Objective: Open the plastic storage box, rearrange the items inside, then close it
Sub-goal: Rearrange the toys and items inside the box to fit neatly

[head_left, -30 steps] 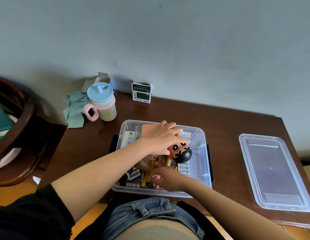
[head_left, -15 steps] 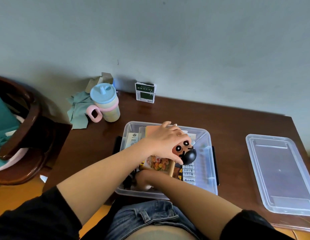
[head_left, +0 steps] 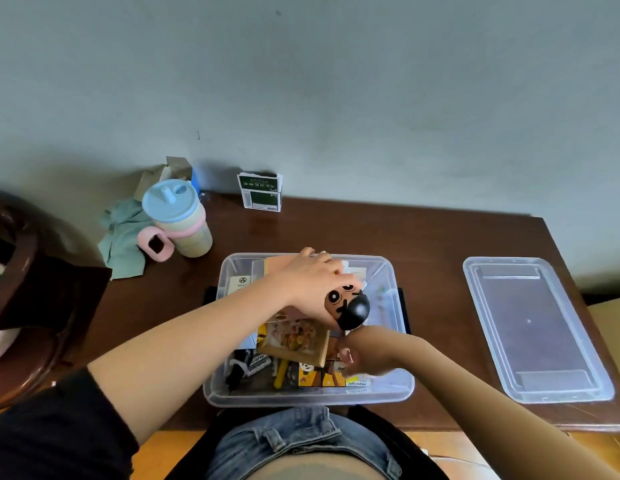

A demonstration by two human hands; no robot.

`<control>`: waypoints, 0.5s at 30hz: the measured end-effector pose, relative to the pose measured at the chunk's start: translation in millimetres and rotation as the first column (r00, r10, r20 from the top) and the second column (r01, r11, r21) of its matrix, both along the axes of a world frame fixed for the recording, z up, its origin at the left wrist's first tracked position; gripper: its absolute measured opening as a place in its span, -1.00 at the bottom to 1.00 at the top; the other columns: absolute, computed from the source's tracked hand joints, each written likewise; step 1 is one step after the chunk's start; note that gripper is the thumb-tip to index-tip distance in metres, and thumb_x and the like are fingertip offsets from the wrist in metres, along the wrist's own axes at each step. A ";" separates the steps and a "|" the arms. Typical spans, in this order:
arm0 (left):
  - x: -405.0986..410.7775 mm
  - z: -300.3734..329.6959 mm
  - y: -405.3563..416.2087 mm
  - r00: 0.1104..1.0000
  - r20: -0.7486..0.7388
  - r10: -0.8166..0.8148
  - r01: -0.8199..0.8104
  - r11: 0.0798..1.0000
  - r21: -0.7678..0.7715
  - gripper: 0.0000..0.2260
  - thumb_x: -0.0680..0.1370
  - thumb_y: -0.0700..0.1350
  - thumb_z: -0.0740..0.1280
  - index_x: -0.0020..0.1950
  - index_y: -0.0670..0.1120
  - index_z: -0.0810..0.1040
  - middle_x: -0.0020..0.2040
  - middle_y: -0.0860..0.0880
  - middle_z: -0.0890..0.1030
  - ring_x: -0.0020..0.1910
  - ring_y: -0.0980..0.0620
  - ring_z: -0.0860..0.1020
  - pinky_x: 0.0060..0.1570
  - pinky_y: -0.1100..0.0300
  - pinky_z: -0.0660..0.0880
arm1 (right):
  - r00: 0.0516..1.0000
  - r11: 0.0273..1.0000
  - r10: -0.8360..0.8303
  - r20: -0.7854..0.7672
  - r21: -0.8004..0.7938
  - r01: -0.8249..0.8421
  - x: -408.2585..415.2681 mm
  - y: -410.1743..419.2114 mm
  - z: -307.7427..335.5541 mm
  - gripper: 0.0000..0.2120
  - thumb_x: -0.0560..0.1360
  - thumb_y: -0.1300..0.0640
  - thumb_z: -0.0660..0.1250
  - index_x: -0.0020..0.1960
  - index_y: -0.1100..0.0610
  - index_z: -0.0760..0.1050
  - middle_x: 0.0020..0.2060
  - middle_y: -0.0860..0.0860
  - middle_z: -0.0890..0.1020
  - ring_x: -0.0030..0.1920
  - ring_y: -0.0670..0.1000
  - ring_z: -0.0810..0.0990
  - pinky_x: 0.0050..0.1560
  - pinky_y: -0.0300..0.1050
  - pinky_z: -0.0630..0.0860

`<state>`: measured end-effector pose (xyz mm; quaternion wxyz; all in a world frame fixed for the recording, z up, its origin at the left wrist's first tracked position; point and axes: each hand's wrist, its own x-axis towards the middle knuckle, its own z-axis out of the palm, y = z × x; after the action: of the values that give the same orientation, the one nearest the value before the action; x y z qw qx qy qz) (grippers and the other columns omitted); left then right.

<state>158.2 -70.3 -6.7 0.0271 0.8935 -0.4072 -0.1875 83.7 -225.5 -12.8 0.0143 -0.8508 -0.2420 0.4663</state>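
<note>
Inside clear plastic box [head_left: 388,271] — round glossy figurine [head_left: 348,306].

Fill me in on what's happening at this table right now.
A person is sorting through an open clear plastic storage box on a dark wooden table. The left hand grips a round cartoon-face toy with a black top above the box. The right hand reaches down among the packets and small cards inside; whether it holds anything is unclear. The box's lid lies off to the right on the table, so closing is not yet done.
</note>
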 end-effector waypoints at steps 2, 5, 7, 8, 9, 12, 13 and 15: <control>-1.3 2.1 -2.5 0.999 0.045 -0.026 0.025 1.000 0.011 -0.43 0.37 0.27 0.37 0.31 0.23 0.28 0.23 0.10 0.46 0.24 0.00 0.37 0.14 -0.03 0.30 | 0.991 0.996 0.012 0.137 -0.086 -0.001 0.0 -7.8 0.4 -0.81 0.56 0.00 0.25 -0.05 0.14 0.45 -0.10 0.07 0.52 -0.12 0.10 0.46 -0.18 -0.12 0.35; -2.8 4.9 -3.6 0.996 0.090 -0.030 0.029 0.999 0.013 -0.51 0.43 -0.10 0.35 0.30 0.16 0.29 0.23 0.09 0.45 0.23 -0.02 0.38 0.07 0.02 0.28 | 0.924 0.969 0.107 0.367 -0.245 -0.015 -1.3 -11.8 -9.6 -0.89 0.57 0.16 0.22 -0.02 0.15 0.51 -0.05 0.04 0.59 -0.05 0.08 0.56 -0.23 -0.16 0.36; -2.5 7.2 -2.3 0.997 0.075 -0.036 0.034 0.999 0.027 -0.45 0.42 -0.23 0.32 0.33 0.14 0.28 0.25 0.07 0.43 0.24 -0.02 0.36 0.08 0.03 0.27 | 0.893 0.950 0.155 0.422 -0.313 -0.017 -2.6 -10.3 -20.3 -0.84 0.52 0.31 0.23 0.00 0.14 0.54 -0.01 0.02 0.60 0.01 0.04 0.57 -0.28 -0.23 0.33; -2.3 8.8 -1.4 0.998 0.058 -0.033 0.032 0.999 0.027 -0.45 0.42 -0.24 0.32 0.33 0.14 0.29 0.25 0.07 0.43 0.24 -0.01 0.37 0.10 0.03 0.28 | 0.884 0.945 0.168 0.436 -0.327 -0.019 -1.6 -9.4 -25.6 -0.80 0.50 0.37 0.21 -0.02 0.14 0.53 -0.02 0.01 0.59 0.01 0.02 0.56 -0.29 -0.24 0.32; -1.9 10.8 -1.1 0.999 0.036 -0.031 0.030 0.999 0.027 -0.48 0.44 -0.23 0.33 0.32 0.15 0.31 0.23 0.08 0.43 0.24 0.00 0.38 0.13 0.02 0.29 | 0.876 0.945 0.164 0.452 -0.326 -0.009 1.7 -8.9 -30.5 -0.79 0.50 0.40 0.19 -0.07 0.13 0.49 -0.06 0.01 0.57 -0.01 0.01 0.55 -0.29 -0.25 0.31; 1.0 15.5 -1.5 0.997 -0.070 -0.043 0.043 0.999 0.002 -0.61 0.46 -0.16 0.33 0.22 0.18 0.41 0.15 0.12 0.48 0.21 0.03 0.41 0.19 -0.04 0.30 | 0.867 0.950 0.082 0.492 -0.302 0.082 19.7 -9.2 -45.9 -0.76 0.52 0.39 0.13 -0.26 0.15 0.29 -0.28 -0.03 0.44 -0.11 -0.02 0.52 -0.37 -0.27 0.29; 1.3 16.1 -1.8 0.992 -0.112 -0.054 0.053 0.999 -0.010 -0.65 0.47 -0.15 0.33 0.19 0.19 0.44 0.13 0.13 0.50 0.20 0.03 0.43 0.18 -0.03 0.32 | 0.869 0.952 0.040 0.494 -0.282 0.117 26.8 -8.3 -49.0 -0.77 0.52 0.38 0.14 -0.26 0.15 0.31 -0.28 -0.04 0.47 -0.09 0.00 0.56 -0.33 -0.25 0.32; 1.1 15.0 -1.5 0.977 -0.192 -0.090 0.091 0.996 -0.006 -0.66 0.47 -0.17 0.32 0.16 0.18 0.50 0.15 0.14 0.52 0.19 0.03 0.45 0.15 -0.01 0.37 | 0.860 0.960 0.017 0.509 -0.250 0.129 37.5 -5.3 -54.5 -0.82 0.48 0.39 0.19 -0.06 0.15 0.47 -0.11 0.00 0.61 -0.03 0.05 0.62 -0.28 -0.20 0.37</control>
<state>159.3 -71.8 8.3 0.0564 0.8517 -0.4427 -0.2745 121.2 -230.8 -67.2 -0.1546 -0.9435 -0.1448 0.2549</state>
